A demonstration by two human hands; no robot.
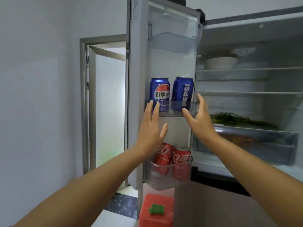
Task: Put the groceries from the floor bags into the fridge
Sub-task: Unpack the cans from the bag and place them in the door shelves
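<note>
At far left I see a bare wall (32,95), then a doorway (108,102) with its frame just beside the open fridge door (136,79), whose outer edge stands upright down the middle of my view.

On the door, the top bin (173,41) holds nothing I can make out. The middle bin (170,110) carries two blue cans side by side, apart by a narrow gap: the left can (159,90) shows Chinese characters on a red, white and blue roundel; the right can (183,92) reads "PEPSI" running vertically. Open room lies between this bin and the lower bin (168,174), where two red cans (172,159) with white Chinese script stand touching. Below sits a red box (155,217) with a green tab on top.

My left hand (152,128) is raised, palm to the door, fingers straight and slightly spread, tips at the middle bin's front rim before the left can. My right hand (198,117) is raised at the bin's right end, fingers straight, thumb spread wide; neither hand holds anything.

To the right, the fridge interior (278,104) shows glass shelves with stacked bowls (221,63) on top, greens (237,120) above a drawer (262,145).
</note>
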